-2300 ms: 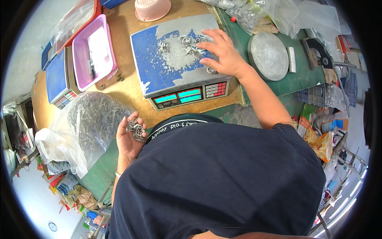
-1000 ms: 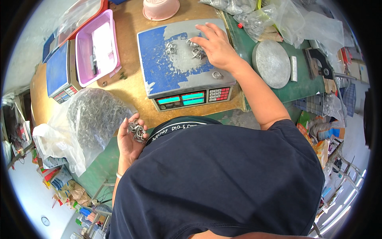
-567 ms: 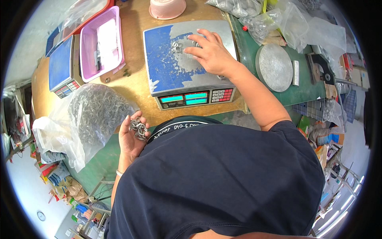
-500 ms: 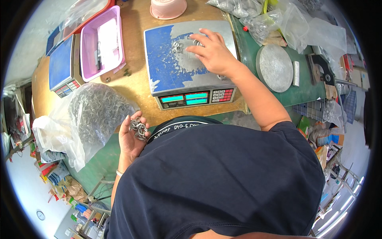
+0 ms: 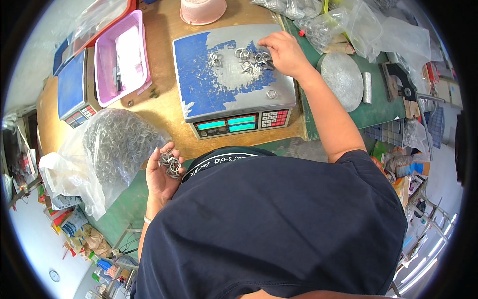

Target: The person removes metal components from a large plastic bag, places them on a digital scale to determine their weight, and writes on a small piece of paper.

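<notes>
My left hand (image 5: pixel 158 180) is cupped around a heap of small grey metal rings (image 5: pixel 171 164), beside the front left of a counting scale (image 5: pixel 199 84). Worn blue paint covers part of its metal pan. On the pan lie a small cluster of rings (image 5: pixel 214 60), a larger loose group (image 5: pixel 249 64) and a ring or two (image 5: pixel 272 93) near the front edge. Over the larger group's right side, my right hand (image 5: pixel 286 54) has its fingers bent and drawn together; what they hold, if anything, is hidden.
Left of the scale, a clear plastic bag (image 5: pixel 112 144) bulges with rings. Behind it stand a second blue-topped scale (image 5: pixel 72 84) and a pink tray (image 5: pixel 99 55) with a black pen. A pink bowl (image 5: pixel 201 12) sits at the back; a round metal disc (image 5: pixel 341 82) lies at right.
My right hand has moved right across the pan, and its spread fingers have drawn together. More rings now show where it was. My left hand still holds its rings.
</notes>
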The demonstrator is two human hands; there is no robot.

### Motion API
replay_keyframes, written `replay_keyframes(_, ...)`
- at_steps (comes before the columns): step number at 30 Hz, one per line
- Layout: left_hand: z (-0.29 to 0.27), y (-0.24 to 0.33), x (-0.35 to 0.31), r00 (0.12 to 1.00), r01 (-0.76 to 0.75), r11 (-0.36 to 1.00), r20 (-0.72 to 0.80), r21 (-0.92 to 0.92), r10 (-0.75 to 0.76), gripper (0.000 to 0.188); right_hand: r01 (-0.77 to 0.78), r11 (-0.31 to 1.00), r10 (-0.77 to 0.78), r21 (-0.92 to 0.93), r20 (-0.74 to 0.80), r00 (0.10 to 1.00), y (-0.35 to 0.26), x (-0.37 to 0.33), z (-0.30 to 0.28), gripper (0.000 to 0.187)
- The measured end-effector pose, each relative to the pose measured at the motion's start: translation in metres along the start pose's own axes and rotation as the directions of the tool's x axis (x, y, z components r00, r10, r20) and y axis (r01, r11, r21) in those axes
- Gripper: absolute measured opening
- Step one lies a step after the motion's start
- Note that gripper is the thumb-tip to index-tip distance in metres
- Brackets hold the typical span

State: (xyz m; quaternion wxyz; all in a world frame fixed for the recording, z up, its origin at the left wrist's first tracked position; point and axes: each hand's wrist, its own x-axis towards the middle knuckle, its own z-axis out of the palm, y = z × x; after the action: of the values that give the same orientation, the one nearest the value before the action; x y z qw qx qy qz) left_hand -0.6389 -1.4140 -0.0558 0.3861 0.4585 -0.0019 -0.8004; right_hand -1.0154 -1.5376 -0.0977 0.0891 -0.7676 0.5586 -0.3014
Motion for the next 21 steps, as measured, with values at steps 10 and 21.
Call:
replay_keyframes(10,0.001,-0.001,0.002,1.0,0.009,1.0,-0.003,0.006,-0.008,0.034,0.156,0.985,-0.169,0.079,0.199,0.965,-0.014,0.019,0.012,0.019)
replay_keyframes(21,0.001,-0.002,0.002,1.0,0.001,1.0,-0.01,0.0,-0.001,0.034,0.058,0.99,-0.103,0.127,0.383,0.918,-0.003,0.023,-0.003,0.026)
